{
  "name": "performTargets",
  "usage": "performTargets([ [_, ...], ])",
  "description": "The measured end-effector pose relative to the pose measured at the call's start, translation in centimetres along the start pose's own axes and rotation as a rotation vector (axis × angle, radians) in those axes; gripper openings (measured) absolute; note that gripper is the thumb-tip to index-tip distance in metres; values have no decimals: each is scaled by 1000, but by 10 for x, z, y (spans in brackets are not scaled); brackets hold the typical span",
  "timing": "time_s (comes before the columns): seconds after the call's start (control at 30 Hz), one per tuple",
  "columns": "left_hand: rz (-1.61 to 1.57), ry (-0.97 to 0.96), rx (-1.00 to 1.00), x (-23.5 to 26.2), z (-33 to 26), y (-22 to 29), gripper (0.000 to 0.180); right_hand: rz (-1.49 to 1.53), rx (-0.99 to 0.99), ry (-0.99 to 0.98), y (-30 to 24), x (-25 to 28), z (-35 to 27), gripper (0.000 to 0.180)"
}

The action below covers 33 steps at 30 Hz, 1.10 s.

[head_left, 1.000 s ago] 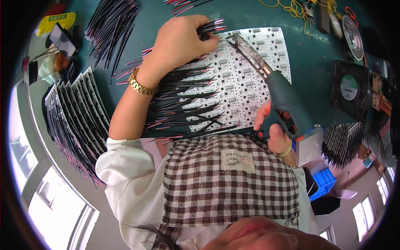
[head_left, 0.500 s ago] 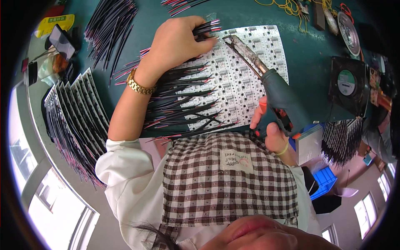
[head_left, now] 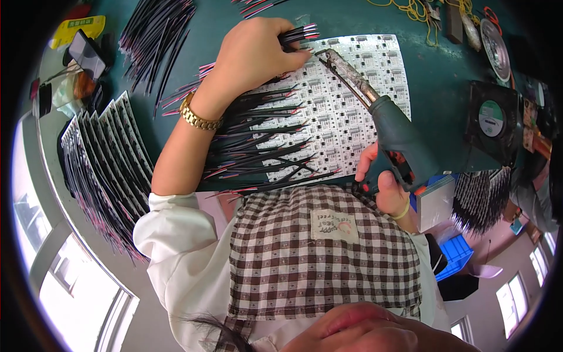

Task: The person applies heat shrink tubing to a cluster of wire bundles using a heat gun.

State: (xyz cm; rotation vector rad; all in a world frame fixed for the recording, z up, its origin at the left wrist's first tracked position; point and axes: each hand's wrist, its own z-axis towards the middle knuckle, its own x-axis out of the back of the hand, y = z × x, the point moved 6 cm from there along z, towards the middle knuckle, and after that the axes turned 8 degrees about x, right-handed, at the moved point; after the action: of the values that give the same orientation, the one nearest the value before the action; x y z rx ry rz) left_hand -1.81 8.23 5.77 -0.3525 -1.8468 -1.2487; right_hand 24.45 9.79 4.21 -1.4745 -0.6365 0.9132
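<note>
While the left hand pinched a bundle of black wires at the top edge of the white circuit panel, mid-frame, the right hand clenched the soldering gun, its tip at those fingertips. Soldered leads crowded the panel's left half; its right side lay bare. Stacked panels filled the left, loose wires the upper left, a fan the right.

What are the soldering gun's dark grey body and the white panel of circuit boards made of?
Soldering gun's dark grey body: apparently moulded plastic, matte, rounded seams; its barrel looks like tarnished metal. White panel of circuit boards: rigid laminate, probably, with a white coating and small grey pads.
</note>
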Motion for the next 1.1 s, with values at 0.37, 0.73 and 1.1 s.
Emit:
performTargets([
  [0.37,19,-61,-14,-3,2,0,30,-47,-91,39,4,2,-5,43],
  [0.73,-8,-47,-63,-4,6,-4,27,55,100,147,3,4,-1,69],
  [1.1,21,-56,-127,2,4,-7,22,122,180,162,9,5,1,64],
])
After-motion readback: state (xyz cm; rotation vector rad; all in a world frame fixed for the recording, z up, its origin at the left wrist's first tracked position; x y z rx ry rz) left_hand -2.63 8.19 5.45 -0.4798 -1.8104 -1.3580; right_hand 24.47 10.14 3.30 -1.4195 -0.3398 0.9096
